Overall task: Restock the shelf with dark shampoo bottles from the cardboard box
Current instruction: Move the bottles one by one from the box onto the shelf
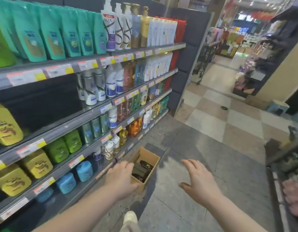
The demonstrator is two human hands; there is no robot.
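The big shelf fills the space to the left of both hands and goes up high above them, packed with rows of bottles. There is one wide dark gap in it, up and to the left of the left hand. That gap looks like the spot where the new bottles could go. The cardboard box sits on the floor at the foot of the shelf, just in front of the left hand and to the left of the right hand. Its top is open. Inside it lie the dark shampoo bottles, flat on their sides, and only a few can be seen. They look like smooth, hard plastic, so they will likely be stiff and a bit slippery. If they are full they will be a little heavy, but one hand should be able to lift one. They will probably not break if bumped. The best place to hold one is likely round its fat middle, with fingers on one side and the thumb on the other, not by the cap. The left hand is over the near left corner of the box with its fingers bent down. The fingertips are hidden, so I cannot tell if it is touching or holding anything. The right hand is wide open with its fingers spread. It holds nothing and hangs over the bare floor.
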